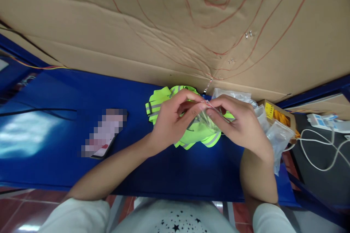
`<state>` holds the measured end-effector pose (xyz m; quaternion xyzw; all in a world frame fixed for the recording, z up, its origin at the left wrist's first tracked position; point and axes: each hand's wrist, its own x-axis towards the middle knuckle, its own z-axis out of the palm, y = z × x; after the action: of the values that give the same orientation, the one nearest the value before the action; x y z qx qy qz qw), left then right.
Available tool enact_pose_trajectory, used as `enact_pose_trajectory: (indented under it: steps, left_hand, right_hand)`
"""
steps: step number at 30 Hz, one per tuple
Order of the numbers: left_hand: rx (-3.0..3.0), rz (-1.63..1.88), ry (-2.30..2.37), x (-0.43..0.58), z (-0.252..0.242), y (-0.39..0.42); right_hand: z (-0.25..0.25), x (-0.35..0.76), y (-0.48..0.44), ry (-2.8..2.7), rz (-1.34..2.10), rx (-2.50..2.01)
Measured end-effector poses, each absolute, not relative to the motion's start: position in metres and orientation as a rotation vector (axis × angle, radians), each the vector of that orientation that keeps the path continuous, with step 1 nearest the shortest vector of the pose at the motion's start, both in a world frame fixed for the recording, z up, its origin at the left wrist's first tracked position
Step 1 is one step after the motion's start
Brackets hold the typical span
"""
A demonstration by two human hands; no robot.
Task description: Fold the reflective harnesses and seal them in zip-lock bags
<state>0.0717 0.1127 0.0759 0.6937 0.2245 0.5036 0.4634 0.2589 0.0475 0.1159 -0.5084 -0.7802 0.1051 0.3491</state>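
Note:
Both my hands meet over the middle of the blue table [68,91]. My left hand [172,120] and my right hand [240,123] pinch the top edge of a small clear plastic bag [203,116] with a red strip along its mouth. Each hand's fingers are closed on the bag. Under the hands lies a pile of neon yellow-green straps [161,103] with grey reflective bands. The bag's contents are hard to make out.
A phone [105,134] lies on the table to the left. Several clear plastic bags [279,136] and a small cardboard box [281,116] sit at right, with a white cable [319,145] beyond. A big cardboard sheet [136,18] with red lines stands behind.

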Motion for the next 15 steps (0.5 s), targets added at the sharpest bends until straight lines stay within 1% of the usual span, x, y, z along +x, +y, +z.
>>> enact_pose_trajectory:
  steps: [7,12,15]
  left_hand:
    - [1.735,1.154,0.468,0.071,0.073,0.117]
    - [2.027,1.217,0.477,0.072,0.065,0.118]
    - [2.113,1.198,0.513,0.073,0.065,0.118]
  right_hand:
    - [0.112,0.262,0.048,-2.024,0.250,-1.314]
    - [0.106,0.259,0.051,-2.095,0.202,-1.318]
    - [0.104,0.257,0.051,-2.111,0.233,-1.363]
